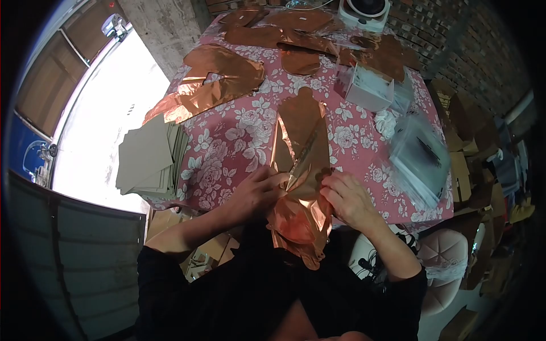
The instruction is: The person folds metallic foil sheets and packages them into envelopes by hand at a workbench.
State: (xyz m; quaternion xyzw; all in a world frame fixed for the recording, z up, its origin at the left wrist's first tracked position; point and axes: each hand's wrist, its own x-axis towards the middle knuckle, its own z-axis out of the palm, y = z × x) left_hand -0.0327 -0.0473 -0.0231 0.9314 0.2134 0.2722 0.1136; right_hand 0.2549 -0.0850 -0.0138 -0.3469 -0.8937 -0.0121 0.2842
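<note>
A copper-coloured foil balloon (301,128), flat and partly folded lengthwise, lies at the front of the table and hangs over its edge toward my lap. My left hand (259,193) is closed, thumb and fingers pinching the foil near its middle where creases gather. On the opposite side, my right hand (344,196) has its fingers curled on the balloon's right edge. Shiny wrinkles run between the two hands. Part of the foil is hidden under my fingers.
A flowered pink tablecloth (239,131) covers the table. More flat foil balloons (219,68) lie toward the back. Grey cards (145,156) are stacked at left. On the right are a white box (369,91) and clear plastic bags (421,159). A padded chair (443,261) stands below right.
</note>
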